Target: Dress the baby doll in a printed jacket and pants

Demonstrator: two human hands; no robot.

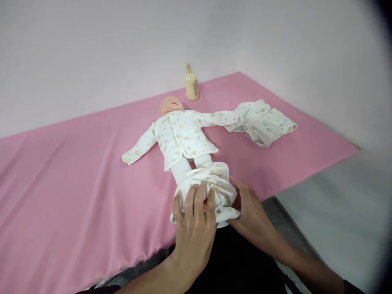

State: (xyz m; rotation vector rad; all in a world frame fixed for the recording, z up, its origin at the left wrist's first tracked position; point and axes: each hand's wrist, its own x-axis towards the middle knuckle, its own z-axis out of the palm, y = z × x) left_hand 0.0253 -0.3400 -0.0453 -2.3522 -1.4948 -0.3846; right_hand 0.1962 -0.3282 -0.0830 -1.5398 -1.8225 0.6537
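Observation:
A baby doll (170, 105) lies on its back on the pink sheet, dressed in a white patterned baby jacket (187, 136). White printed baby pants (219, 173) are bunched around its lower legs, near the front edge. My left hand (196, 228) is on top of the bunched cloth with curled fingers gripping it. On the other side, my right hand (249, 208) has hold of the pants' right edge between thumb and fingers. The doll's feet are mostly hidden by cloth and my fingers; a small skin-coloured patch shows between the folds.
A pump bottle (192, 86) of cream-coloured liquid stands behind the doll's head. Folded white printed cloth (266, 124) lies to the right, by the doll's sleeve end. The pink sheet (61, 196) covers the table up to the pale walls at the back and right.

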